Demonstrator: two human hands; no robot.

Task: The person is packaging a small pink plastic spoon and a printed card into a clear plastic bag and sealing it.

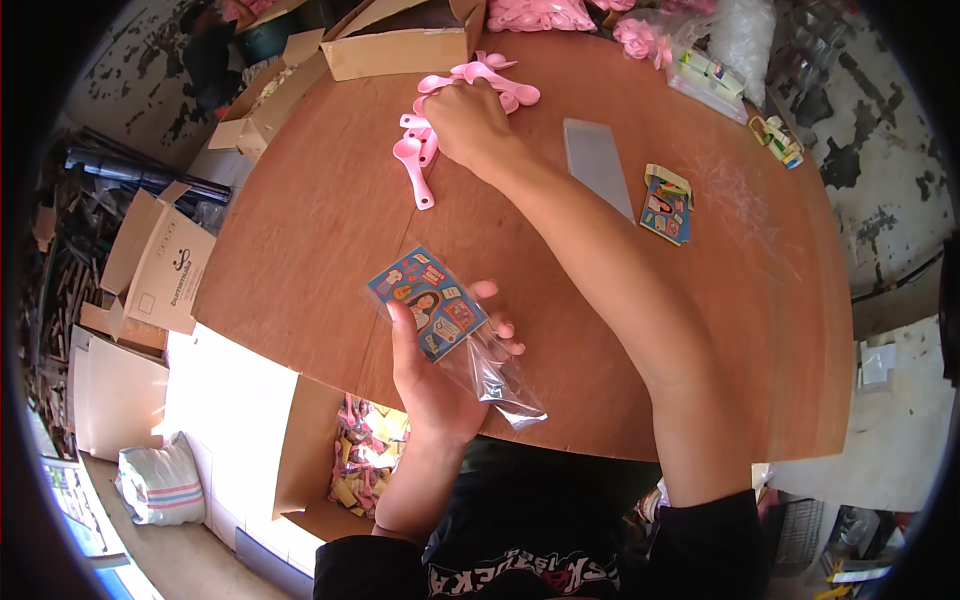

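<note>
My left hand holds a clear plastic bag with a blue printed card at its upper end, the thumb lying over the card's edge and the fingers behind. Reaching to the far side of the table, my right hand is curled down over a pile of pink plastic spoons; its fingertips are hidden, as is anything in them. One pink spoon lies at the near left of the pile, and another spoon shows just right of the hand.
Right of the pile, a flat translucent sheet or stack lies on the round-edged brown table, beside more blue cards. An open cardboard box stands behind the spoons. Below the table's left edge, another box holds mixed pink and yellow pieces.
</note>
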